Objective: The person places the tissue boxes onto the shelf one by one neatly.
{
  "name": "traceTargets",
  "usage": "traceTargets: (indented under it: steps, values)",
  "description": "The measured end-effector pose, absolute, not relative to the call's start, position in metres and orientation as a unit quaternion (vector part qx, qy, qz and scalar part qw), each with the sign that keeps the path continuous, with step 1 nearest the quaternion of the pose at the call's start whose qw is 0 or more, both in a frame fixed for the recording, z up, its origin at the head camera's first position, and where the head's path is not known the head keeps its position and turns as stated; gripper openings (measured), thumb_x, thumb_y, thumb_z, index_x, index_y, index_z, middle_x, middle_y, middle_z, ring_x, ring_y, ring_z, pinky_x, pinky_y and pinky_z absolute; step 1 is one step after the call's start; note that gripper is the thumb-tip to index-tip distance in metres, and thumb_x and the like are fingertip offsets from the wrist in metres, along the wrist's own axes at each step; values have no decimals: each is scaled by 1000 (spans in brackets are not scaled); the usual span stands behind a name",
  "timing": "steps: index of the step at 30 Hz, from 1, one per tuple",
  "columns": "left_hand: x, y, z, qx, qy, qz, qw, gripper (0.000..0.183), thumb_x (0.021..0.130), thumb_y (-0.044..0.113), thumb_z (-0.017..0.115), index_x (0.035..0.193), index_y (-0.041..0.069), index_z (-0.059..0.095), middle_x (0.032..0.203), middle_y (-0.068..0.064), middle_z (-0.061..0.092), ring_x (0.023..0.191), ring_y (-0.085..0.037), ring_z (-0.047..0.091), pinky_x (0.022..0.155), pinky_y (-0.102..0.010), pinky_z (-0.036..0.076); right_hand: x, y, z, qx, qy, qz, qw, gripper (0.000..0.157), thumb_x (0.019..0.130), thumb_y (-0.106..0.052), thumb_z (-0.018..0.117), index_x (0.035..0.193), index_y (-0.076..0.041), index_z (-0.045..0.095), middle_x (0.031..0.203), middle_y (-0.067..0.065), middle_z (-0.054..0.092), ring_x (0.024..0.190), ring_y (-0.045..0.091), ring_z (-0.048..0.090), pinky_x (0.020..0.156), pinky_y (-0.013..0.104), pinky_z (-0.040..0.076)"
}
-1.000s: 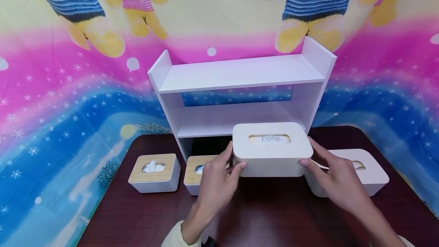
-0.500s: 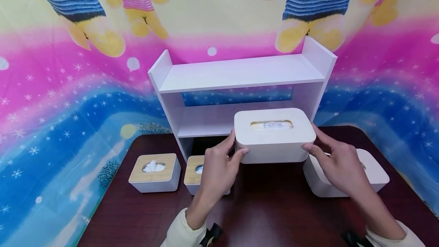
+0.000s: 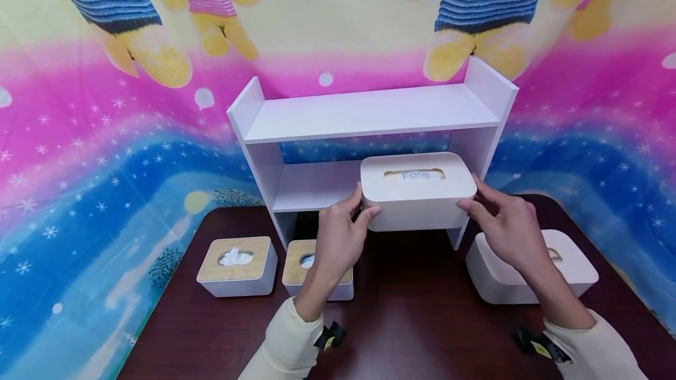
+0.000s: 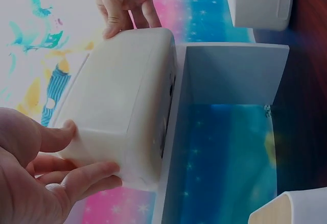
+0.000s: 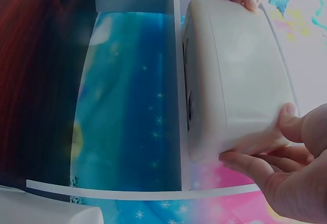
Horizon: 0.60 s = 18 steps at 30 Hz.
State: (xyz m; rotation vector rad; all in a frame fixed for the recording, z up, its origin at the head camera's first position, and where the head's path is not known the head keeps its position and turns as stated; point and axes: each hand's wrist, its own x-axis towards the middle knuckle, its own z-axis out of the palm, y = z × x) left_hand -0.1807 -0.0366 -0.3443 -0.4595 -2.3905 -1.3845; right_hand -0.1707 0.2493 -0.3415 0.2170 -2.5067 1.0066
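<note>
A white tissue box point(image 3: 417, 216) is held between both hands, level, at the front right of the shelf unit's middle board point(image 3: 317, 186). Paper marked "Face" shows in its oval slot. My left hand point(image 3: 340, 239) grips the left end, thumb on the front corner. At the opposite end my right hand point(image 3: 512, 233) grips it the same way. The left wrist view has the box point(image 4: 110, 91) with its underside right at the board's edge, fingers of the left hand point(image 4: 36, 168) at the near end. In the right wrist view, the right hand point(image 5: 291, 178) holds the nearer end.
A white two-tier shelf unit point(image 3: 369, 116) stands at the back of the dark wood table point(image 3: 412, 321). Two bamboo-lidded tissue boxes, one at far left point(image 3: 237, 268) and one partly behind the left forearm point(image 3: 298, 263), sit left. Another white tissue box point(image 3: 502, 292) sits right.
Both hands have raised the white tissue box and moved it away from me, from low in front of the shelf unit up to the middle board.
</note>
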Motion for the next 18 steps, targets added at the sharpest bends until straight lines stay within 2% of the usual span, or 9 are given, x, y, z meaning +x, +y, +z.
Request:
traceTargets:
  steps: [1,2,4,5,7,9,11,15,18]
  values:
    - [-183,-36,-344,-158,-842,-487,170,62,102,25,74,156,3,51,146,-19,66,108,-23,78,88,-30,66,-173,249,-341,78,-902,368,215,62,106,-29,70,159,-5,47,136,35,66,110,52,73,65,3,49]
    - [-186,-36,-344,-155,-843,-486,171,62,102,25,74,155,3,51,144,-20,67,93,-25,79,83,-27,65,-176,249,-341,78,-899,372,216,62,106,-29,70,158,-5,48,135,34,66,111,51,73,67,0,47]
    - [-192,-35,-344,-153,-841,-489,172,61,102,26,74,154,3,52,141,-21,68,63,-29,67,62,-25,58,-181,248,-341,78,-894,382,220,62,106,-30,70,158,-5,48,135,34,66,111,50,73,69,-3,46]
    - [-194,-34,-344,-152,-842,-487,175,61,102,26,74,154,3,52,141,-21,69,60,-28,64,61,-25,56,-184,248,-341,79,-892,386,221,62,106,-30,70,158,-6,48,136,34,66,112,50,73,70,-4,46]
    - [-199,-33,-345,-153,-841,-488,176,60,103,27,73,155,3,52,143,-21,67,64,-28,69,67,-25,60,-188,247,-341,79,-888,394,226,61,105,-29,71,158,-7,49,136,33,66,112,50,73,72,-4,45]
    - [-204,-31,-346,-154,-841,-487,178,60,103,27,73,154,3,52,148,-18,63,86,-28,79,80,-31,66,-192,247,-342,78,-885,397,232,60,105,-29,71,157,-8,50,135,33,67,109,49,74,73,-4,45]
    - [-208,-29,-347,-152,-843,-482,185,60,103,28,73,154,4,53,148,-17,63,114,-27,76,96,-38,65,-196,247,-343,74,-883,395,244,59,105,-29,72,156,-9,52,130,32,71,104,48,76,71,-3,46]
    - [-216,-26,-349,-147,-844,-476,200,59,101,28,75,152,6,57,144,-15,66,126,-26,70,99,-43,64,-203,244,-346,63,-877,391,271,57,104,-29,72,155,-10,55,129,32,71,105,49,76,69,-4,43]
    - [-221,-24,-351,-147,-845,-469,210,58,100,28,76,151,8,59,142,-14,68,122,-26,72,96,-43,65,-207,242,-348,51,-873,393,286,56,104,-28,73,154,-10,56,130,32,70,110,49,74,69,-6,39]
